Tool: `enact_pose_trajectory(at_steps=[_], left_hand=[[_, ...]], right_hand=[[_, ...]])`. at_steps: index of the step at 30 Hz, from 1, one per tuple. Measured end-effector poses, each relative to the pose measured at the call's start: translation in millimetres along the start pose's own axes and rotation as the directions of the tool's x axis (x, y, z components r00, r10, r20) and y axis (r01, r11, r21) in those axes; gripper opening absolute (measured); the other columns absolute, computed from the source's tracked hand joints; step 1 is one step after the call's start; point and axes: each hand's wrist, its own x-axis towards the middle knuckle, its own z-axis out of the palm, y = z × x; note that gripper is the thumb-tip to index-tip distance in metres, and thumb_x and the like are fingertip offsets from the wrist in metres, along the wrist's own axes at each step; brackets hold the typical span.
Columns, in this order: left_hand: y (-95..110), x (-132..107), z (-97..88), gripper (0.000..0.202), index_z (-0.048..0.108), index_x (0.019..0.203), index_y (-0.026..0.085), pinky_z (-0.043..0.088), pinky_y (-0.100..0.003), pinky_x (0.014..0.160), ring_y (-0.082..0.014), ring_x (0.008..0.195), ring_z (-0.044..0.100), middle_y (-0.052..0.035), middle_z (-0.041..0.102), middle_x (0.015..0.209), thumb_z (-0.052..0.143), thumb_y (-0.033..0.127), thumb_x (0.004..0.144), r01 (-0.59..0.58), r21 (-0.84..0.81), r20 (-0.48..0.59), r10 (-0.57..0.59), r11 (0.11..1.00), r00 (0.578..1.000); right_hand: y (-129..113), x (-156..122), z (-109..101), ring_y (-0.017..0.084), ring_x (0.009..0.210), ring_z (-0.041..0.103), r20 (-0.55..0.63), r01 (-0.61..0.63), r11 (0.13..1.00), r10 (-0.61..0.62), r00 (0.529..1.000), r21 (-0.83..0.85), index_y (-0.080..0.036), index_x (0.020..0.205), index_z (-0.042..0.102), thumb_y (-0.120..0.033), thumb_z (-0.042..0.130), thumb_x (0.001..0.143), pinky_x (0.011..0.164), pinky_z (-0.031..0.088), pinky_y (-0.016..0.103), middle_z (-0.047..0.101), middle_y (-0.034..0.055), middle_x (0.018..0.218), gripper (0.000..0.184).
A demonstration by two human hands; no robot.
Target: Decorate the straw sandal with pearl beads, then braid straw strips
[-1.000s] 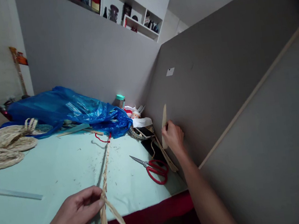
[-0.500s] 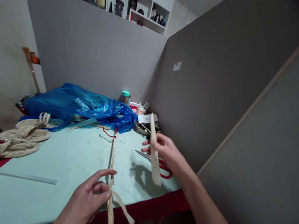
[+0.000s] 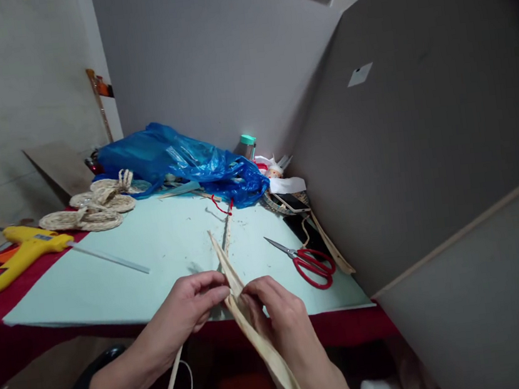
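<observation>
My left hand (image 3: 194,300) pinches a pale dried husk strip (image 3: 273,360) between thumb and forefinger, near the table's front edge. Closed on the same strip from the right is my right hand (image 3: 278,312), its fingertips close to the left ones. The strip's pointed end rises beyond the fingers, and its wide end hangs down past my right wrist. Behind it runs a thin braid (image 3: 228,230), tied at its far end with red string (image 3: 231,207). Whether the braid is also gripped is hidden by the fingers. Thin loose strands (image 3: 173,385) dangle below my left hand.
Red-handled scissors (image 3: 313,268) lie open on the right of the pale green tabletop (image 3: 171,243). A yellow glue gun (image 3: 16,256) and woven sandals (image 3: 85,219) are on the left. A blue plastic bag (image 3: 174,161) fills the back; a grey partition (image 3: 423,136) bounds the right side.
My right hand has come leftward and down from above the scissors to meet my left hand at the husk strip. The view has shifted left, showing the whole glue gun.
</observation>
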Motion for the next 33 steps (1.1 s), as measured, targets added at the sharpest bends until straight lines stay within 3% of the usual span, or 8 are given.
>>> enact_pose_trajectory(at_steps=[3,6,8,10,18,22,30,33], left_hand=[[0,1,2.1,0.025,0.072,0.084,0.015,0.024,-0.019,0.04,-0.0063,0.041,0.036,0.0068,0.053,0.049,0.073,0.038,0.074,-0.013,-0.015,-0.025,0.012,1.0,1.0],[2,1,3.2,0.021,0.076,0.084,0.015,0.053,-0.028,0.068,-0.0213,0.078,0.068,-0.003,0.074,0.072,0.074,0.034,0.075,-0.065,-0.054,0.023,0.066,0.996,0.998],[3,1,2.8,0.024,0.077,0.093,0.015,0.053,-0.038,0.088,-0.0291,0.102,0.068,-0.0072,0.079,0.089,0.073,0.032,0.076,-0.068,-0.075,0.045,0.071,0.995,0.996],[4,0,1.9,0.027,0.077,0.098,0.014,0.051,-0.042,0.093,-0.0322,0.111,0.066,-0.009,0.08,0.095,0.073,0.032,0.078,-0.058,-0.074,0.04,0.061,0.996,0.997],[4,0,2.5,0.027,0.078,0.098,0.014,0.049,-0.041,0.099,-0.03,0.105,0.07,-0.0089,0.08,0.099,0.071,0.031,0.079,-0.114,0.018,0.009,0.114,0.993,0.993],[1,1,3.0,0.029,0.077,0.098,0.013,0.051,-0.039,0.095,-0.0283,0.096,0.073,-0.0083,0.081,0.097,0.072,0.033,0.077,-0.112,0.006,0.001,0.112,0.994,0.994],[-7,6,0.6,0.028,0.077,0.101,0.014,0.054,-0.035,0.084,-0.0283,0.093,0.073,-0.0057,0.081,0.092,0.066,0.025,0.077,-0.157,0.195,-0.042,0.168,0.968,0.985],[-8,5,0.2,0.031,0.076,0.103,0.013,0.054,-0.035,0.085,-0.0286,0.094,0.073,-0.0063,0.081,0.095,0.065,0.026,0.077,-0.168,0.213,-0.037,0.18,0.962,0.983]], right_hand=[[2,-1,8,0.019,0.071,0.058,-0.04,0.016,0.997,-0.019,0.999,-0.069,-0.022,0.087,0.055,-0.016,0.044,0.094,0.064,0.043,0.029,0.06,0.0052,0.082,0.014],[-1,1,9,0.017,0.068,0.056,-0.035,-0.03,0.999,0.031,0.999,0.012,-0.023,0.087,0.051,-0.02,0.046,0.094,0.061,0.043,0.027,0.06,0.0027,0.079,0.008],[-3,3,6,0.015,0.067,0.055,-0.019,-0.085,0.987,0.088,0.996,0.134,-0.023,0.091,0.049,-0.022,0.048,0.094,0.061,0.044,0.025,0.06,0.0004,0.078,0.003],[-4,7,4,0.014,0.069,0.057,0.002,-0.122,0.964,0.125,0.992,0.235,-0.022,0.095,0.049,-0.024,0.05,0.094,0.063,0.045,0.024,0.061,-0.0007,0.079,0.003],[2,14,6,0.015,0.077,0.06,-0.009,-0.113,0.952,0.12,0.993,0.285,-0.019,0.097,0.053,-0.021,0.054,0.089,0.071,0.046,0.025,0.063,0.0017,0.085,0.008],[0,15,9,0.015,0.075,0.059,-0.016,-0.12,0.952,0.13,0.991,0.281,-0.019,0.094,0.053,-0.019,0.054,0.088,0.07,0.045,0.026,0.062,0.0014,0.083,0.006],[-3,9,20,0.017,0.073,0.056,-0.08,-0.114,0.969,0.134,0.988,0.219,-0.019,0.091,0.049,-0.021,0.049,0.088,0.067,0.043,0.029,0.06,0.0032,0.083,0.003],[-2,8,23,0.016,0.07,0.055,-0.064,-0.155,0.949,0.179,0.982,0.274,-0.02,0.09,0.049,-0.023,0.05,0.087,0.064,0.043,0.028,0.058,0.0014,0.079,0.004]])
